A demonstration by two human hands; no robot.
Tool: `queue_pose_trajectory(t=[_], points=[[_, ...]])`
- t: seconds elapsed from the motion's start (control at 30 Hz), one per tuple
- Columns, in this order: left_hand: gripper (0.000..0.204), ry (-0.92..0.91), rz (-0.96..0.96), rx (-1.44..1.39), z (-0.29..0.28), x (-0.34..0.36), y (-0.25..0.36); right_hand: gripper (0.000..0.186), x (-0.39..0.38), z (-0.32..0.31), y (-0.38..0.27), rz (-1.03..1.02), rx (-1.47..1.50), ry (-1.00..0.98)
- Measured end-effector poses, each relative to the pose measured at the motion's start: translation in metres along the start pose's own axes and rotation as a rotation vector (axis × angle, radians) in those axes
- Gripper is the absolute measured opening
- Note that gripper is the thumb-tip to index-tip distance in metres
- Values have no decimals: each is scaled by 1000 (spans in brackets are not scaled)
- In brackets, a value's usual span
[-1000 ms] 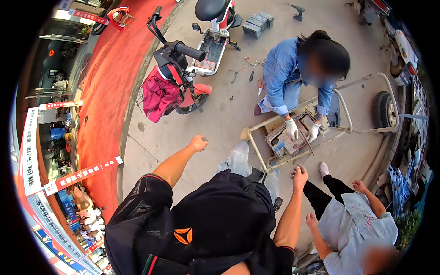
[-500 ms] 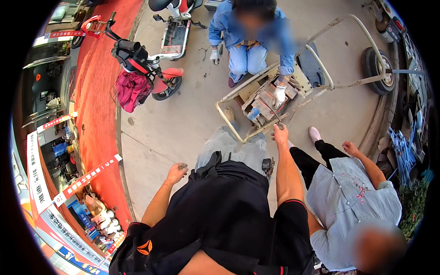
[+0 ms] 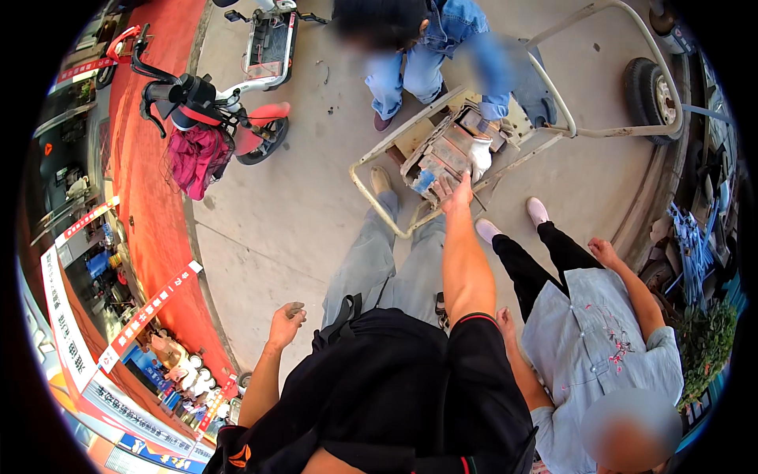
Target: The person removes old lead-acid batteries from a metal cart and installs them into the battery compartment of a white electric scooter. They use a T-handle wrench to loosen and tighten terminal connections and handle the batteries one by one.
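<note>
My right hand reaches into the tan metal frame, fingers apart at the near edge of a worn battery pack with a blue patch; whether it grips anything is unclear. A co-worker's white-gloved hand lies on that pack just beside my fingers. The co-worker in a denim jacket crouches behind the frame. My left hand hangs low at my side, empty, with loosely bent fingers apart and dirty fingertips.
Another person in a light shirt stands at my right. A white and red scooter and one with a pink bag stand at upper left. A wheel lies at right. A red walkway runs along shopfronts.
My right hand has moved forward and up onto the pack. My left hand has dropped lower. The denim-clad co-worker has bent forward, with a gloved hand staying on the pack.
</note>
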State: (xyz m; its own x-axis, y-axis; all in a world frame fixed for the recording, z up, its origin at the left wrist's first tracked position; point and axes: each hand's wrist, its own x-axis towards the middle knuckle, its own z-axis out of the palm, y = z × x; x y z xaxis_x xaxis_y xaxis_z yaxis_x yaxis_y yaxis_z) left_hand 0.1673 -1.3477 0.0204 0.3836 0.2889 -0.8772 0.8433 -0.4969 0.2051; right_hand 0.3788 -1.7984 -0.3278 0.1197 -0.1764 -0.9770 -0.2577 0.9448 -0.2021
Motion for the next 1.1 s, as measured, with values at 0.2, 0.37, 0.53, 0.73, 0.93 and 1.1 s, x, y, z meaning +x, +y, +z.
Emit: queue_pose_trajectory(t=[0.2, 0.37, 0.53, 0.73, 0.93, 1.1], points=[[39, -36, -63, 72, -23, 27, -17, 38, 39, -10, -18, -69, 82, -70], [38, -41, -2, 59, -36, 81, 21, 34, 72, -31, -56, -313, -959, -131], [37, -149, 187, 182, 20, 179, 113, 32, 51, -23, -103, -661, -1717, 12], [36, -442, 639, 419, 193, 294, 306, 31, 2, -8, -147, -1164, -2241, -171], [60, -412, 1079, 487, 360, 377, 380, 39, -7, 22, -162, -1376, -2294, -285], [51, -448, 1423, 287, 434, 383, 396, 48, 2, 8, -169, -1648, -1791, -258]])
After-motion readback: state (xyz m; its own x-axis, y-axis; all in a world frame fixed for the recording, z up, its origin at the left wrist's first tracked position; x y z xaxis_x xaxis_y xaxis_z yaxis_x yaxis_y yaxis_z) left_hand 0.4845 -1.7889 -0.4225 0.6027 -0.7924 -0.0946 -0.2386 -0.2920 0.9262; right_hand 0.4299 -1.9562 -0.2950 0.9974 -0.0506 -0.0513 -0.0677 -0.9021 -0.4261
